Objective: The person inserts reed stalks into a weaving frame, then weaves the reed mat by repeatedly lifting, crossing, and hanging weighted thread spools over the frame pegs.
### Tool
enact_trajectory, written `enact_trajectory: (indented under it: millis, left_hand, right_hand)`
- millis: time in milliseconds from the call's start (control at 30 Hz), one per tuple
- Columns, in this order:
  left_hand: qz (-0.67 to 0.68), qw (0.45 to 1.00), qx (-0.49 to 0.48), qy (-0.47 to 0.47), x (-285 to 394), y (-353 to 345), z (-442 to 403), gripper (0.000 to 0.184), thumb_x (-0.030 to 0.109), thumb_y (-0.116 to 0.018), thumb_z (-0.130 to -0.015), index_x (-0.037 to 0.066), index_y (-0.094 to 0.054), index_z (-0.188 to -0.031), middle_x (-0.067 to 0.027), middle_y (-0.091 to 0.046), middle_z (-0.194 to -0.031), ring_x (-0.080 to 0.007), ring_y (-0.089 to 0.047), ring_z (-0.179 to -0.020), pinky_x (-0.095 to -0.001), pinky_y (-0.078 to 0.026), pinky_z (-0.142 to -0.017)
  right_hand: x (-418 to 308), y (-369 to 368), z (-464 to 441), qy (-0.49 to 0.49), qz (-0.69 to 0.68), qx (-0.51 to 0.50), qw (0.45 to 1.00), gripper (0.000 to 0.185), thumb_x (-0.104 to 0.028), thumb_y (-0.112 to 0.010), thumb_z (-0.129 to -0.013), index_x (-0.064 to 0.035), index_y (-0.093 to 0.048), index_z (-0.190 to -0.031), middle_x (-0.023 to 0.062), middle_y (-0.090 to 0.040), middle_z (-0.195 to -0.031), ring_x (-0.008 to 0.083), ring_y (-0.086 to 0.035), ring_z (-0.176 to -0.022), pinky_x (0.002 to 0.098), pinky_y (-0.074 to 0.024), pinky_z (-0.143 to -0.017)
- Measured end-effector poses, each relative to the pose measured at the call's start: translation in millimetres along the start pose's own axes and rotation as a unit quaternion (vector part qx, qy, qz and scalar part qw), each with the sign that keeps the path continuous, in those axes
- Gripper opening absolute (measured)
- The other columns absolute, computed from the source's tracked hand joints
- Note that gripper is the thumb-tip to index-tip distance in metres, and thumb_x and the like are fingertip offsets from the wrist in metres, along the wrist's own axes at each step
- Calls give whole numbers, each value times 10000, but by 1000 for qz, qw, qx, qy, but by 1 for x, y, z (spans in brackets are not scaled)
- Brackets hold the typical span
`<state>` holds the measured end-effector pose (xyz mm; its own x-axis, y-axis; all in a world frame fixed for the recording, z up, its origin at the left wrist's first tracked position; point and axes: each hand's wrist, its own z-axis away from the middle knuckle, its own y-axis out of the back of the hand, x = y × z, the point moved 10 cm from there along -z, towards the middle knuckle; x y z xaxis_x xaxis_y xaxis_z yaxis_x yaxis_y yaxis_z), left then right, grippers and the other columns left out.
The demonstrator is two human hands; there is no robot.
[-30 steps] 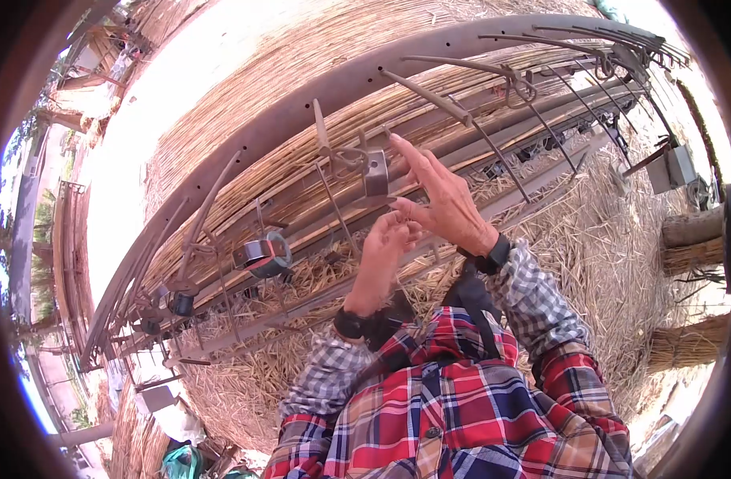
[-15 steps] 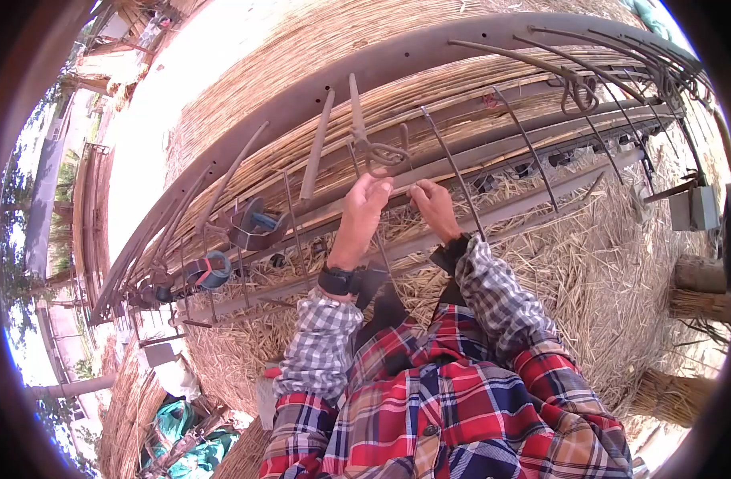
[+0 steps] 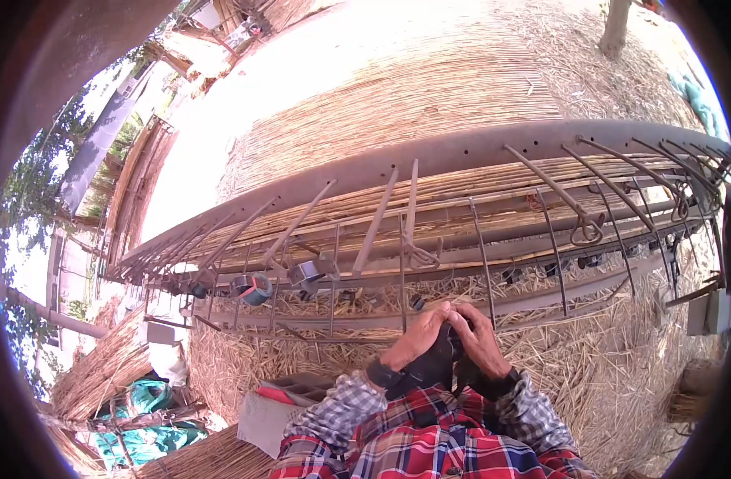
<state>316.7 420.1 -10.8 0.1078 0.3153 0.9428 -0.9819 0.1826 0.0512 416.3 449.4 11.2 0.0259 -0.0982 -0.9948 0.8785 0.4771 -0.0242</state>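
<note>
While both hands (image 3: 419,331) (image 3: 479,342) touch, metal rods (image 3: 403,279) stand nearby.

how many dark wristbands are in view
2: the left wristband and the right wristband, each around a wrist, near the end of a checked sleeve; the sleeves may hide more.

Teal sheeting (image 3: 148,393) beside bundled reeds (image 3: 102,363) (all rumpled), plus a tree trunk (image 3: 614,32).
</note>
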Motion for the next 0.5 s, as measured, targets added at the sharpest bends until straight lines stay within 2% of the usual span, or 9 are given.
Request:
enact_trajectory:
  millis: [67,100,133,200,233,333,433,500]
  left_hand:
    - [8,1000,-1,-4,5,-2,0,496,350,-348,-1062,-72,-511,-1265,-115,-598,-1220,-184,-525,-1174,-299,-376,-1035]
    - [16,1000,-3,1,4,-2,0,495,351,-347,-1062,-68,-513,-1267,-111,-598,-1221,-178,-526,-1176,-295,-371,-1039]
    - [14,1000,-3,-5,5,-2,-2,495,351,-347,-1062,-68,-513,-1267,-111,-598,-1221,-178,-526,-1176,-295,-371,-1039]
    - [91,995,2,47,-9,-2,-4,491,347,-360,-1059,-63,-508,-1284,-110,-598,-1221,-166,-545,-1152,-286,-394,-1020]
    - [90,995,-3,44,-9,0,-4,491,347,-360,-1059,-63,-508,-1284,-110,-598,-1221,-166,-545,-1152,-286,-394,-1020]
    - [131,987,-60,75,-1,-4,-6,490,341,-373,-1056,-60,-496,-1310,-102,-596,-1221,-149,-568,-1105,-272,-439,-964]
    - [191,975,-104,55,25,-7,0,495,335,-381,-1054,-68,-489,-1320,-98,-604,-1203,-145,-592,-1053,-262,-473,-907]
    - [161,979,-115,46,16,-4,-4,478,329,-388,-1053,-62,-519,-1296,-83,-623,-1167,-117,-593,-1014,-252,-480,-879]
  right_hand:
    - [2,3,2,-43,28,10,999,311,-275,-566,-971,17,-631,-1056,132,-656,-964,212,-614,-897,330,-476,-822]
    - [4,3,3,-32,5,24,999,315,-275,-583,-966,20,-629,-1069,87,-640,-899,165,-590,-850,297,-472,-789]
    - [4,0,3,-26,7,24,999,315,-275,-583,-966,20,-629,-1069,87,-640,-899,165,-590,-850,297,-472,-789]
    - [15,-4,8,-70,-89,33,993,316,-269,-609,-951,19,-629,-1080,39,-611,-870,105,-550,-815,258,-459,-744]
    - [15,-2,10,-67,-87,38,993,316,-269,-609,-951,19,-629,-1080,39,-611,-870,105,-550,-815,258,-459,-744]
    - [6,6,11,-62,-60,33,996,331,-279,-650,-919,7,-627,-1085,6,-580,-833,67,-508,-780,234,-441,-690]
    - [-6,13,10,-78,13,37,996,348,-302,-682,-888,9,-628,-1036,3,-555,-789,75,-488,-733,244,-431,-651]
    - [-12,9,8,-50,162,-5,985,349,-312,-695,-874,13,-622,-980,-1,-537,-764,81,-484,-711,247,-421,-626]
